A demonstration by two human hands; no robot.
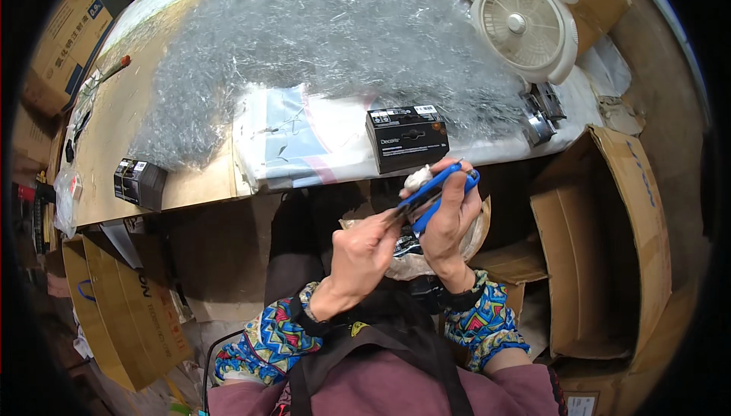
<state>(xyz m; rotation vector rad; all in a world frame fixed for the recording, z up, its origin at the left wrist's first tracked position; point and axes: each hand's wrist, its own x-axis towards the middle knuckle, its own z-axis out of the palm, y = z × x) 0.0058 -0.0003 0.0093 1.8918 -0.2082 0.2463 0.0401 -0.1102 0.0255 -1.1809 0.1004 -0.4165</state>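
My right hand (449, 225) is closed around a blue-handled hand tool (435, 190); whether it is scissors or pliers I cannot tell. A small white wad (417, 179) shows beside the tool, near that hand's fingertips. My left hand (361, 252) is closed, its fingers pinched at the dark lower-left end of the tool; what they hold is hidden. Just beyond both hands, a stack of black boxes (410, 140) stands at the table's front edge. Below my right hand lies an open beige bag (480, 229) with dark packets in it, partly covered by the hands.
A large heap of clear plastic strips (320, 35) covers much of the table (194, 196). Another black box bundle (140, 184) sits at the left front corner. A white fan (522, 26) stands back right. Open cardboard cartons flank me, left (126, 317) and right (647, 241).
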